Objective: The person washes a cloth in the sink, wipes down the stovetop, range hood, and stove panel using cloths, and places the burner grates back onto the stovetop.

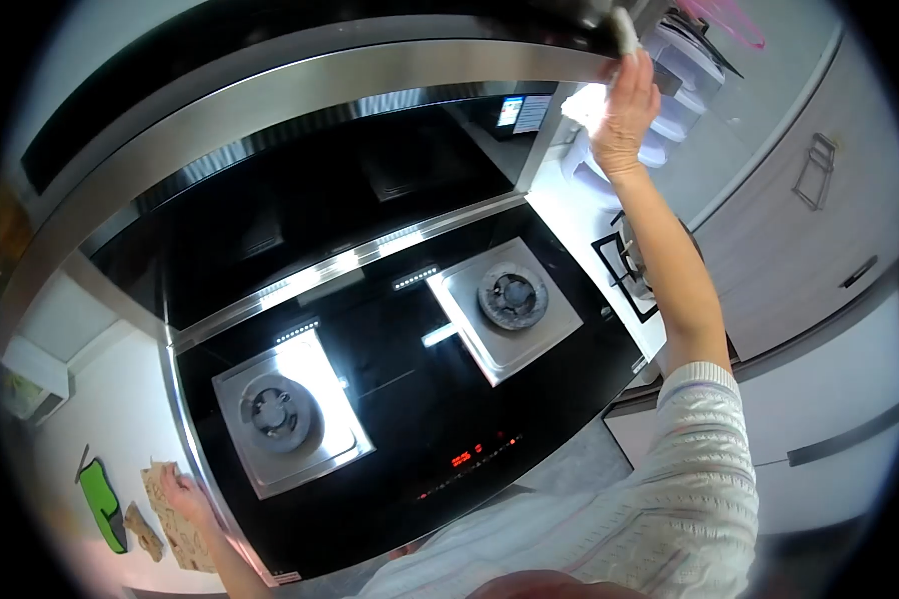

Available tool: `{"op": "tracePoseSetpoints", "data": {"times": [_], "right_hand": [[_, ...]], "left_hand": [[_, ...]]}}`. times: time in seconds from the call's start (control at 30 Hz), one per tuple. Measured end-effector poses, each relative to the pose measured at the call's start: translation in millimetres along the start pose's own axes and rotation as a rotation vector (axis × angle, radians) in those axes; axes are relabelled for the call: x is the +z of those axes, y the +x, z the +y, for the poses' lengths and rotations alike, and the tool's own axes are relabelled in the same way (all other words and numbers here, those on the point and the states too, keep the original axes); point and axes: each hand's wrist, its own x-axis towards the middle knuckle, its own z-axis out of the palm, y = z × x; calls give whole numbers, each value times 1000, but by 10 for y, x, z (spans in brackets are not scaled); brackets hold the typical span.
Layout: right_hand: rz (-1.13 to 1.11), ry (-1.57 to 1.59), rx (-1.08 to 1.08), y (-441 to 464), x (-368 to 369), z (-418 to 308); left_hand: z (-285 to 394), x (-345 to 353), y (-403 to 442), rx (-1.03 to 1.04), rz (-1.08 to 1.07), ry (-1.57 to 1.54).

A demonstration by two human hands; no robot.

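My right hand is raised to the right end of the steel range hood edge, with its fingers closed on a white cloth. Part of the cloth pokes out above the fingertips. Low on the left, my left hand rests beside the cooktop with its fingers stretched out over a brown patterned cloth. Next to that cloth lie a small crumpled brown piece and a flat green and grey item whose kind I cannot make out.
The black glass cooktop carries a left burner and a right burner, with red digits lit at its front. White stacked bins stand right of the hood. A black rack sits on the right counter, near a cabinet door.
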Motion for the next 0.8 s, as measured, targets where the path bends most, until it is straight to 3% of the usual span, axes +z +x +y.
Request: {"op": "tracePoseSetpoints", "data": {"times": [0.13,0.27,0.37,0.47,0.6,0.63,0.67,0.8], "right_hand": [[41,-85,130,-236,269,621],[-114,-91,306,-293,243,1296],[-825,-109,439,-257,177,2025],[-314,663,851,-145,110,2205],[-393,656,665,276,-3,1881],[-418,389,518,320,29,1694],[-405,261,561,349,1,1516],[-338,306,524,323,-156,1153]], "left_hand": [[45,14,10,-34,-13,80],[107,-47,39,-31,-38,215],[-14,61,26,-55,-28,244],[53,37,14,-81,-51,328],[66,6,67,-88,-77,408],[54,17,54,-89,-71,408],[37,35,43,-98,-75,401],[89,17,24,-122,-56,387]]}}
